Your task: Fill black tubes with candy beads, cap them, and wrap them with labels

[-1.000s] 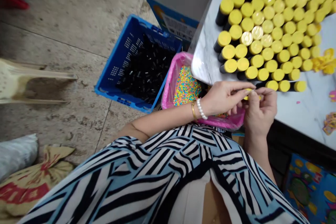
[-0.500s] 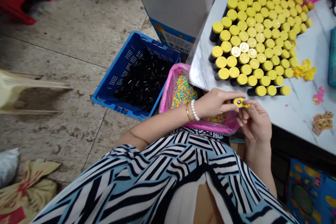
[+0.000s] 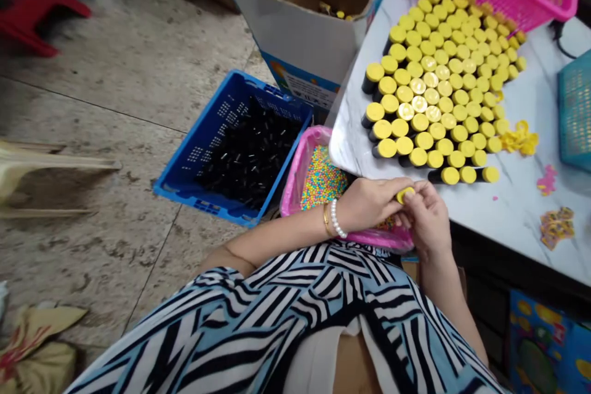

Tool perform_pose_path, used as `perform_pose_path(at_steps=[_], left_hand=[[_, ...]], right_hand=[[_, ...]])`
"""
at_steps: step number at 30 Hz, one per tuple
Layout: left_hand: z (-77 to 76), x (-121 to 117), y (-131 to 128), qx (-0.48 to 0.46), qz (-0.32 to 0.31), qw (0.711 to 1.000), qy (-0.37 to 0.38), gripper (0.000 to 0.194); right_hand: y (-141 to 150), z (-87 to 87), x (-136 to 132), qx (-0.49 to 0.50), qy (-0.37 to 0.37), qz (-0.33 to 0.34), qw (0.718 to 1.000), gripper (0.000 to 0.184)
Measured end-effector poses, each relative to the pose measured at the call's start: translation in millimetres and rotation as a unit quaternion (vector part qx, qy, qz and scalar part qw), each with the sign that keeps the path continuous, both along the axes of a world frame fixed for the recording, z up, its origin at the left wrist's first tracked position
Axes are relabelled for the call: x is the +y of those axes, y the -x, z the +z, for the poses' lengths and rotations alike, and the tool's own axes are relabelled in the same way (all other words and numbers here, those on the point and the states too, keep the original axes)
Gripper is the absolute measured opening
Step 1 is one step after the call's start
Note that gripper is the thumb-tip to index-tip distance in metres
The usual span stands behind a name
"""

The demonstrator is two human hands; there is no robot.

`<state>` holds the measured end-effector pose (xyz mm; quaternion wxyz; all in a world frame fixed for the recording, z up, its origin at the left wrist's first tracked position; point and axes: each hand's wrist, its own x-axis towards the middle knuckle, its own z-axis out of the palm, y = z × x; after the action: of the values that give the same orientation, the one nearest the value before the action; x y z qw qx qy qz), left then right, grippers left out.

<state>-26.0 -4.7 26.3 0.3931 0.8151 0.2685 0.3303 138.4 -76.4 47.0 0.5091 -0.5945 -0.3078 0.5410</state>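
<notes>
Right hand (image 3: 430,217) pinching yellow cap (image 3: 405,195), now smooth-topped

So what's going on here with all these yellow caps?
A person holds a yellow cap between the left hand and right hand, over the edge of a pink tub of colorful beads. Their fingers hide whatever may be under it. Many yellow-capped black tubes stand close together on the marbled table, and loose black pieces fill part of a blue crate.

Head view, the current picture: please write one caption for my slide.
Both hands hold a small yellow piece beside a pink tub of colourful beads and many yellow-capped tubes.
</notes>
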Motion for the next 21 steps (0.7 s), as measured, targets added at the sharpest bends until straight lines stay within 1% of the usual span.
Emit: perform_pose_path(at_steps=[2,5,6,7,8,10,12,13,14,15,16,17,18,19,20,21], left_hand=[[2.2,-1.4,19.4,0.0,0.085,0.996,-0.003,0.033],[6.4,9.2,45.7,0.009,0.239,0.971,0.027,0.039],[7.1,16.2,50.0,0.015,0.265,0.963,0.036,0.039],[7.3,23.7,51.6,0.021,0.275,0.96,0.043,0.038],[7.3,30.7,50.7,0.024,0.268,0.962,0.05,0.038],[7.5,40.1,44.4,0.021,0.227,0.971,0.068,0.044],[6.7,39.9,38.2,-0.004,0.189,0.978,0.092,0.059],[4.7,36.3,37.2,-0.024,0.182,0.977,0.103,0.064],[1.0,31.1,38.1,-0.047,0.186,0.975,0.113,0.064],[-4.5,25.2,41.2,-0.07,0.206,0.969,0.116,0.058],[-11.6,19.2,46.2,-0.086,0.23,0.963,0.114,0.046],[-19.9,14.0,52.5,-0.087,0.246,0.959,0.108,0.035],[-28.6,9.8,59.6,-0.068,0.241,0.963,0.104,0.025],[-37.0,6.8,66.8,-0.027,0.213,0.971,0.1,0.02],[-44.7,5.1,73.3,0.028,0.17,0.981,0.093,0.017],[-51.2,4.3,78.6,0.089,0.126,0.984,0.086,0.015]], right_hand=[[1.5,-2.6,-9.5,-0.022,-0.024,0.007,0.999,0.036],[0.8,-4.1,-27.2,-0.071,-0.05,-0.012,0.996,0.03],[-1.0,-4.5,-32.1,-0.091,-0.05,-0.02,0.994,0.029],[-3.6,-4.9,-36.3,-0.111,-0.046,-0.029,0.992,0.028],[-7.3,-5.1,-39.6,-0.131,-0.043,-0.038,0.99,0.028],[-18.4,-4.2,-44.0,-0.162,-0.047,-0.062,0.984,0.028],[-37.0,-0.8,-44.6,-0.193,-0.065,-0.091,0.975,0.027],[-50.1,2.3,-43.0,-0.219,-0.077,-0.112,0.966,0.026],[-66.0,6.4,-39.6,-0.265,-0.089,-0.141,0.95,0.024],[-84.6,11.6,-34.4,-0.325,-0.096,-0.177,0.924,0.022],[-105.7,18.0,-27.2,-0.39,-0.098,-0.214,0.89,0.02],[-128.6,25.3,-18.0,-0.458,-0.094,-0.249,0.848,0.016],[-152.6,33.1,-7.0,-0.504,-0.085,-0.274,0.814,0.011],[-176.7,40.7,5.7,-0.531,-0.074,-0.287,0.794,0.008],[-199.8,47.3,19.4,-0.546,-0.059,-0.291,0.783,0.008],[-221.1,52.3,33.8,-0.556,-0.042,-0.291,0.778,0.011]])
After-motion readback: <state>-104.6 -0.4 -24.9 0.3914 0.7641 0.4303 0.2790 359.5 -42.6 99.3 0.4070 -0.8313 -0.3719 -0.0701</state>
